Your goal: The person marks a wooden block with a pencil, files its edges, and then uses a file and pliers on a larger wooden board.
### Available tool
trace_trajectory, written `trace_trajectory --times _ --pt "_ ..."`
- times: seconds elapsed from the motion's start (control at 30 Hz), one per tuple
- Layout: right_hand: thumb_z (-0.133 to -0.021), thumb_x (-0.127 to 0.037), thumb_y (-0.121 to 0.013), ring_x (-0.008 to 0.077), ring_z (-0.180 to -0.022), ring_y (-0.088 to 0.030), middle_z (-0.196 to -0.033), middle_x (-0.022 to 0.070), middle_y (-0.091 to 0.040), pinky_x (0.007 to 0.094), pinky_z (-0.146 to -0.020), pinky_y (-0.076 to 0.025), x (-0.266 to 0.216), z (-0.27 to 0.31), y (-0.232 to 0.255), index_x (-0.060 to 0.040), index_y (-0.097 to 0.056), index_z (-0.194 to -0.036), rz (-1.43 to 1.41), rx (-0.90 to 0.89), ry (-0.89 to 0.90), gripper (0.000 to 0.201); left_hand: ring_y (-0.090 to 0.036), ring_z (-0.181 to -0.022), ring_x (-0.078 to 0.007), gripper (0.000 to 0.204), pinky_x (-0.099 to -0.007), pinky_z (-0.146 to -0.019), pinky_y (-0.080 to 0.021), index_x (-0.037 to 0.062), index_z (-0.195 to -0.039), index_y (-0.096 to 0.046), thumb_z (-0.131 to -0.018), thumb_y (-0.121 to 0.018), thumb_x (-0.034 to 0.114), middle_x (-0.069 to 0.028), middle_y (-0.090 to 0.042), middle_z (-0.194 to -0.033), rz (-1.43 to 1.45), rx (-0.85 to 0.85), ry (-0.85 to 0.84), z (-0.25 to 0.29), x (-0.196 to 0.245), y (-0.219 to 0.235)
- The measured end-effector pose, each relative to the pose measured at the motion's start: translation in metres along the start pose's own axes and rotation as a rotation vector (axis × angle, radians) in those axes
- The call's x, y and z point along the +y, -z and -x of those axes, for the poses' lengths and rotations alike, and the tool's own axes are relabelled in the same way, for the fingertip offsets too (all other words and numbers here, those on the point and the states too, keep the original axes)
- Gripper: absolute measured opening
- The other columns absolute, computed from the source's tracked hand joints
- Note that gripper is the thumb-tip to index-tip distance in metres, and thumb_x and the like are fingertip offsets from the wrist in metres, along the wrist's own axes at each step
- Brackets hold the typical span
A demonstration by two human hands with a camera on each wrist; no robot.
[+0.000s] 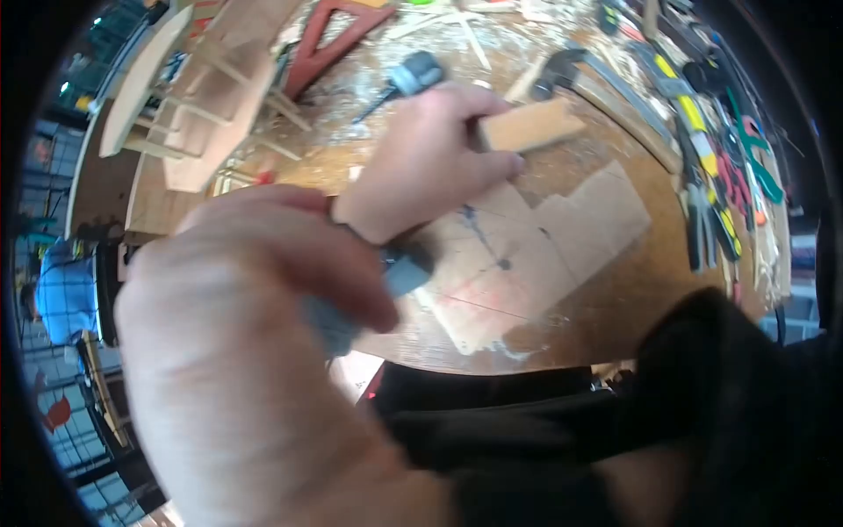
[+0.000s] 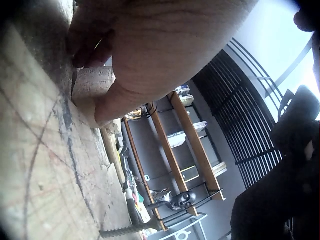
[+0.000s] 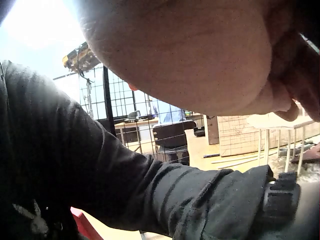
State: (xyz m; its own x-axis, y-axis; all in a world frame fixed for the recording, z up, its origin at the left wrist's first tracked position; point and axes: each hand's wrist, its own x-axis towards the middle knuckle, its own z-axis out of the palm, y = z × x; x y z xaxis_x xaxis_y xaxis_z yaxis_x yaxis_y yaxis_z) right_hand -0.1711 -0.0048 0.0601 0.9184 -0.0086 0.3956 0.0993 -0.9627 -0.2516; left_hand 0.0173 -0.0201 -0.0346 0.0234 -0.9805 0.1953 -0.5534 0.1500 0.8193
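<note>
My left hand (image 1: 430, 154) grips a light wooden block (image 1: 531, 127) above a pale board (image 1: 492, 272) marked with drawn lines and dark spots. From the left wrist, the fingers of that hand (image 2: 150, 50) are round the block (image 2: 92, 82), close to the lined board (image 2: 40, 130). My right hand (image 1: 237, 272) is large and blurred near the head camera, crossing over the left forearm with its fingers bent. The right wrist view shows its palm side (image 3: 185, 55) above a sleeve; whether it holds anything is hidden.
A hammer (image 1: 559, 75) and a dark-headed tool (image 1: 417, 72) lie beyond the left hand. Pliers (image 1: 700, 224) and other tools line the right side. A wooden frame assembly (image 1: 206, 114) stands at upper left, shavings (image 1: 518, 44) behind. A person in blue (image 1: 68, 294) is beyond a wire grid.
</note>
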Motion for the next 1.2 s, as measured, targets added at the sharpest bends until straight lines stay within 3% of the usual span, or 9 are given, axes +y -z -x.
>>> trace_trajectory --times 0.07,0.13,0.37,0.4,0.6,0.67,1.03,1.07,1.2 --pt "-0.077 -0.016 -0.071 0.0307 -0.075 -0.073 -0.073 0.0122 -0.070 0.0436 -0.067 -0.058 -0.002 0.000 0.001 -0.0042 -0.072 -0.074 -0.007 -0.010 0.007 0.012 -0.071 -0.087 -0.0297 0.037 -0.0418 -0.082 -0.055 0.0006 -0.114 -0.077 -0.081 -0.083 0.018 -0.0177 -0.073 -0.092 -0.027 -0.011 0.022 0.003 0.012 0.006" --pt "-0.077 -0.016 -0.071 0.0306 -0.075 -0.073 -0.073 0.0122 -0.070 0.0435 -0.067 -0.058 -0.003 -0.002 0.002 -0.0041 -0.072 -0.074 -0.009 -0.018 0.011 0.012 -0.066 -0.081 -0.0152 0.041 -0.0312 -0.075 -0.054 -0.0021 -0.115 -0.074 -0.082 -0.089 0.018 -0.0083 -0.070 -0.092 -0.180 0.025 -0.061 0.000 0.009 0.007" --pt "-0.077 -0.016 -0.071 0.0305 -0.074 -0.073 -0.072 0.0122 -0.071 0.0433 -0.067 -0.059 -0.001 0.001 0.003 -0.0039 -0.072 -0.074 -0.003 -0.026 0.023 0.012 -0.066 -0.085 -0.0130 0.041 -0.0294 -0.078 -0.054 -0.0022 -0.117 -0.074 -0.083 -0.089 0.014 -0.0055 -0.070 -0.094 -0.124 0.011 -0.121 -0.003 0.003 0.007" --pt "-0.077 -0.016 -0.071 0.0304 -0.074 -0.073 -0.072 0.0122 -0.071 0.0432 -0.067 -0.059 0.002 0.002 0.001 -0.0038 -0.072 -0.074 -0.006 -0.033 0.017 0.012 -0.070 -0.086 -0.0302 0.039 -0.0408 -0.081 -0.056 -0.0017 -0.111 -0.076 -0.080 -0.087 0.020 -0.0169 -0.073 -0.098 -0.032 0.029 -0.053 -0.003 -0.005 0.003" --pt "-0.077 -0.015 -0.071 0.0303 -0.074 -0.074 -0.072 0.0122 -0.071 0.0431 -0.067 -0.059 0.000 0.001 -0.006 -0.0036 -0.072 -0.074 -0.012 -0.045 0.025 0.012 -0.071 -0.085 -0.0254 0.039 -0.0369 -0.077 -0.056 -0.0008 -0.113 -0.076 -0.080 -0.087 0.018 -0.0154 -0.074 -0.094 0.019 0.024 0.021 -0.001 0.000 0.002" --pt "-0.077 -0.015 -0.071 0.0302 -0.074 -0.074 -0.072 0.0122 -0.071 0.0430 -0.067 -0.059 -0.003 0.000 -0.004 -0.0035 -0.072 -0.074 -0.015 -0.037 0.017 0.012 -0.069 -0.083 -0.0118 0.027 -0.0253 -0.074 -0.056 -0.0048 -0.112 -0.073 -0.088 -0.083 0.003 -0.0090 -0.073 -0.089 -0.093 -0.044 -0.043 -0.001 0.008 0.008" --pt "-0.077 -0.015 -0.072 0.0299 -0.074 -0.074 -0.072 0.0121 -0.071 0.0426 -0.066 -0.060 -0.006 0.005 0.004 -0.0031 -0.073 -0.073 -0.017 -0.035 0.015 0.013 -0.070 -0.085 -0.0106 0.023 -0.0262 -0.074 -0.058 -0.0058 -0.110 -0.074 -0.088 -0.081 -0.001 -0.0080 -0.074 -0.094 -0.097 -0.010 -0.039 -0.006 0.001 -0.001" --pt "-0.077 -0.015 -0.072 0.0299 -0.074 -0.074 -0.072 0.0121 -0.071 0.0426 -0.066 -0.060 -0.005 0.005 0.005 -0.0031 -0.073 -0.073 -0.034 -0.020 -0.015 0.013 -0.067 -0.073 -0.0188 0.040 -0.0349 -0.070 -0.056 0.0011 -0.115 -0.077 -0.079 -0.088 0.016 -0.0095 -0.072 -0.084 0.050 0.006 -0.009 -0.008 -0.017 -0.004" --pt "-0.077 -0.015 -0.072 0.0298 -0.074 -0.074 -0.072 0.0121 -0.072 0.0425 -0.066 -0.060 0.006 0.003 0.002 -0.0029 -0.073 -0.073 -0.010 0.011 -0.055 0.013 -0.063 -0.091 -0.0100 0.038 -0.0262 -0.081 -0.052 -0.0039 -0.120 -0.073 -0.085 -0.086 0.004 -0.0021 -0.071 -0.101 0.210 -0.014 0.146 -0.004 0.004 0.001"
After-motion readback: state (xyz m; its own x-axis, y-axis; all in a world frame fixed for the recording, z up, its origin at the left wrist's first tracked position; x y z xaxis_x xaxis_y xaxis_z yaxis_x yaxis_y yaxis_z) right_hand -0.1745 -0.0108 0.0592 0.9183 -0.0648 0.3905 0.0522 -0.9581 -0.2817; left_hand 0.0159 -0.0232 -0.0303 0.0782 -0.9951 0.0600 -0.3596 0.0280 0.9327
